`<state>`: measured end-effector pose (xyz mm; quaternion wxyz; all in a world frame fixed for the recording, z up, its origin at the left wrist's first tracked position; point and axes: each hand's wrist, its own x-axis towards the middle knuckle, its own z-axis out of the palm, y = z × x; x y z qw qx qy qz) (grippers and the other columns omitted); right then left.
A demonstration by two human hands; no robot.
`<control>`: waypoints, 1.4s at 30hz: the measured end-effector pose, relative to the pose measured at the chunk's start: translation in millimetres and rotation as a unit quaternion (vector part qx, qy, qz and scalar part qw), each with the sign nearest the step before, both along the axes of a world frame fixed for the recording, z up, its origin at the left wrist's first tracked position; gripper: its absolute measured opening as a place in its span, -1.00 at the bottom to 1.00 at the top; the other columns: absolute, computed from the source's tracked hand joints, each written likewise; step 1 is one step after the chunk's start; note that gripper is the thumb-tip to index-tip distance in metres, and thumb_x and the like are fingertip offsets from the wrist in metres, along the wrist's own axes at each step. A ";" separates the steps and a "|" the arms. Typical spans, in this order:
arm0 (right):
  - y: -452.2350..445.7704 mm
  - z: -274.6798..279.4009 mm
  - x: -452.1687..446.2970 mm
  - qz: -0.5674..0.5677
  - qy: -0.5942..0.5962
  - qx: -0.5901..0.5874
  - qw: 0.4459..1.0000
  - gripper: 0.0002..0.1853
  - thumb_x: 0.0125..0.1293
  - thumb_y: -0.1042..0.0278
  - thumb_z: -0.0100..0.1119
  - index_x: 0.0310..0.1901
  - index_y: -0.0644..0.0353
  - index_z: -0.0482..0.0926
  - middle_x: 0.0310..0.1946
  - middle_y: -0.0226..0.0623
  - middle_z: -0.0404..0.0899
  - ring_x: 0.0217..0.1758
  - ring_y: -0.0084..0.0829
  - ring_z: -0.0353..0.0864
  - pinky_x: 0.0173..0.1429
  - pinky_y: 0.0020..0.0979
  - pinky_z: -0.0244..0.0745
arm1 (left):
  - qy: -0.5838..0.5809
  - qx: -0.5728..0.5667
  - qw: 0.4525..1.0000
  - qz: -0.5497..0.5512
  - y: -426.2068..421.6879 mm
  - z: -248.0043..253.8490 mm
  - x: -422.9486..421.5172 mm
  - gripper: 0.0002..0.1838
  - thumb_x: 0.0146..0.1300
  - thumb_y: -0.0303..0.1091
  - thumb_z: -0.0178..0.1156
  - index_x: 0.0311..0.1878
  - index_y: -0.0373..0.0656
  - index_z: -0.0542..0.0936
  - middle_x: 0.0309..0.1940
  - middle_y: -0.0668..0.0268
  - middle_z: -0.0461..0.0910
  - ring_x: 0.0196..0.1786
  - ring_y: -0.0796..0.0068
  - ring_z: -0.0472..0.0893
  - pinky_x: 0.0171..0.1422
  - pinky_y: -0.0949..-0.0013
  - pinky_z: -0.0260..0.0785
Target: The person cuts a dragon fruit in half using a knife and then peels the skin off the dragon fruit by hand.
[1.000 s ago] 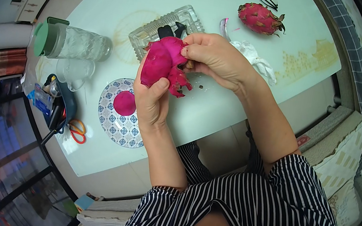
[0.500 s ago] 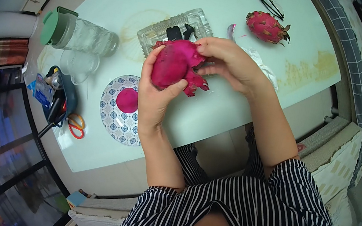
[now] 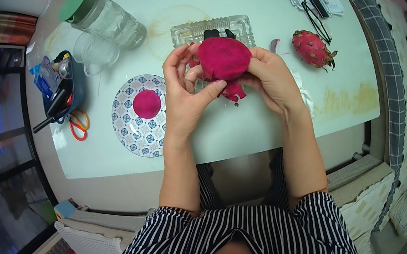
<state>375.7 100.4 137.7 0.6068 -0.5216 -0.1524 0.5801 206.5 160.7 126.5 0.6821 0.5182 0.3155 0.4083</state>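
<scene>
A partly peeled dragon fruit [image 3: 223,58], deep magenta, is held up between my two hands, its loose skin hanging below. My left hand [image 3: 188,79] grips it from the left and below, the thumb at its lower edge. On its right side my right hand [image 3: 270,76] holds it with bent fingers. Behind it lies a ribbed glass tray [image 3: 189,33] with dark objects in it, partly hidden. A patterned plate [image 3: 128,132] to the left bears a round magenta piece [image 3: 147,104]. A whole dragon fruit [image 3: 312,49] lies at the right.
A green-lidded jug [image 3: 106,17] and a glass mug [image 3: 95,54] stand on the table's left, near a blue basket [image 3: 80,87] of items and orange scissors [image 3: 78,126]. Glasses [image 3: 316,22], papers [image 3: 332,4] and white tissue [image 3: 306,98] lie on the right side.
The held fruit has turned so that its broad magenta face points upward. My left hand has opened out and shifted its hold lower. The table's objects have shifted in the view.
</scene>
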 end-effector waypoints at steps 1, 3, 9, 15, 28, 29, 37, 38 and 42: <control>0.3 1.2 -1.5 0.007 -0.004 0.000 1.000 -0.85 0.38 0.42 0.17 -0.15 0.34 0.58 -0.19 -0.25 0.66 -0.11 -0.47 0.71 0.13 -0.36 0.67 | -0.035 -0.016 0.999 0.008 -0.1 -1.7 0.5 -0.02 0.08 -0.56 0.49 0.53 -0.22 0.14 0.44 -0.01 0.33 0.41 0.19 0.46 0.48 0.17 0.36; 1.1 3.4 -3.8 -0.036 0.000 -0.002 0.999 -0.87 0.39 0.46 0.19 -0.12 0.34 0.56 -0.18 -0.23 0.66 -0.15 -0.46 0.71 0.11 -0.37 0.67 | -0.018 -0.006 1.000 0.013 -0.1 -3.7 -0.4 -0.14 0.14 -0.56 0.45 0.49 -0.24 0.24 0.45 -0.03 0.34 0.40 0.19 0.47 0.48 0.15 0.36; -2.2 -10.0 -0.8 -0.072 -0.086 0.019 0.994 -0.87 0.40 0.47 0.22 -0.12 0.35 0.54 -0.24 -0.26 0.66 -0.24 -0.55 0.66 -0.06 -0.45 0.62 | 0.144 0.181 0.970 0.076 3.0 -9.9 -0.7 -0.56 0.29 -0.48 0.31 0.25 -0.25 0.60 0.26 0.10 0.61 0.24 0.28 0.63 0.57 -0.05 0.19; -4.9 -0.5 -15.6 -0.082 -0.216 0.053 0.972 -0.92 0.42 0.50 0.23 -0.21 0.26 0.52 -0.30 -0.40 0.64 -0.25 -0.63 0.59 -0.05 -0.54 0.53 | 0.238 0.273 0.923 0.131 5.1 -14.9 -2.3 -0.66 0.30 -0.48 0.27 0.15 -0.24 0.68 0.00 0.20 0.75 -0.01 0.31 0.73 0.61 -0.12 0.07; -5.4 -1.3 -21.1 -0.074 -0.251 0.106 0.959 -0.94 0.40 0.60 0.20 -0.18 0.32 0.50 0.06 -0.10 0.67 -0.09 -0.64 0.59 0.07 -0.52 0.54 | 0.012 -0.033 0.989 0.144 2.2 -17.8 -0.8 -0.75 0.41 -0.54 0.24 0.10 -0.39 0.67 -0.14 0.34 0.73 -0.14 0.72 0.63 -0.01 0.62 0.47; -5.5 -0.2 -20.3 -0.072 -0.242 0.096 0.963 -0.94 0.40 0.59 0.19 -0.19 0.31 0.50 -0.01 -0.16 0.68 -0.11 -0.66 0.58 0.03 -0.53 0.53 | 0.012 -0.033 0.989 0.144 2.3 -17.8 -1.3 -0.75 0.41 -0.54 0.24 0.10 -0.39 0.67 -0.14 0.34 0.73 -0.14 0.72 0.63 -0.01 0.62 0.47; -4.3 -11.8 -7.4 -0.067 -0.154 0.068 0.983 -0.94 0.40 0.55 0.19 -0.23 0.24 0.49 -0.33 -0.46 0.60 -0.28 -0.72 0.50 -0.12 -0.60 0.44 | -0.015 -0.091 0.987 0.130 2.3 -15.3 -0.6 -0.79 0.43 -0.54 0.20 0.05 -0.40 0.67 -0.20 0.31 0.72 -0.20 0.70 0.63 -0.07 0.60 0.46; -2.7 -15.6 -5.8 -0.072 -0.116 0.071 0.988 -0.93 0.40 0.54 0.18 -0.24 0.22 0.49 -0.33 -0.45 0.60 -0.28 -0.70 0.51 -0.11 -0.58 0.46 | -0.016 -0.091 0.987 0.129 2.0 -13.1 -0.1 -0.79 0.43 -0.54 0.20 0.05 -0.40 0.67 -0.20 0.31 0.72 -0.20 0.70 0.63 -0.07 0.60 0.46; -1.5 -15.1 -4.0 -0.088 -0.020 0.050 0.995 -0.93 0.40 0.52 0.18 -0.26 0.19 0.49 -0.30 -0.40 0.59 -0.26 -0.62 0.54 -0.04 -0.47 0.54 | -0.077 -0.156 0.979 0.105 0.9 -8.6 -0.2 -0.78 0.45 -0.54 0.15 0.05 -0.44 0.65 -0.15 0.22 0.73 -0.14 0.55 0.70 0.04 0.51 0.53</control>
